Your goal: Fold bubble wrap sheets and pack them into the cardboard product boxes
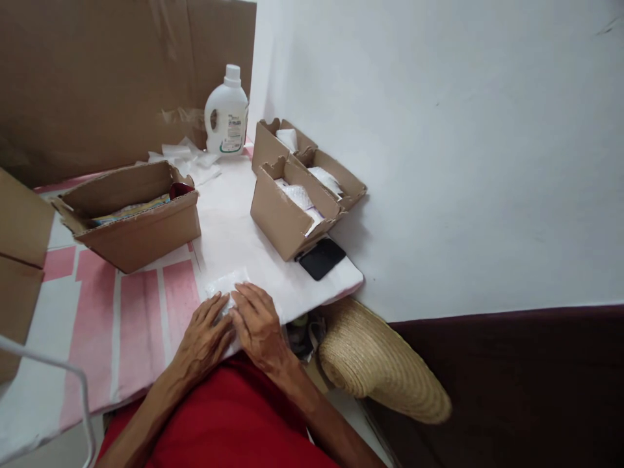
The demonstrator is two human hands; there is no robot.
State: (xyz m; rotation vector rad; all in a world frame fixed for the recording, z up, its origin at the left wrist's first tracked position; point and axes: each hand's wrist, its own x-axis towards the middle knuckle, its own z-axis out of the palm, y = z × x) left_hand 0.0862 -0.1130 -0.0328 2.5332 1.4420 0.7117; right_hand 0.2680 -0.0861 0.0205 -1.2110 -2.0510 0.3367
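My left hand [205, 335] and my right hand [258, 325] lie side by side, palms down, on a small clear plastic packet [225, 283] at the near edge of the table [234, 240]. The fingers of both hands press flat on the packet's near part; its far half shows beyond the fingertips. Neither hand grips anything else.
A cardboard box [136, 221] with printed sheets stands to the left, two open boxes [292, 208] with white packets to the right, a black phone [322, 258] beside them. A white jug [227, 114] stands at the back. A straw hat [380, 361] hangs below the table's right corner.
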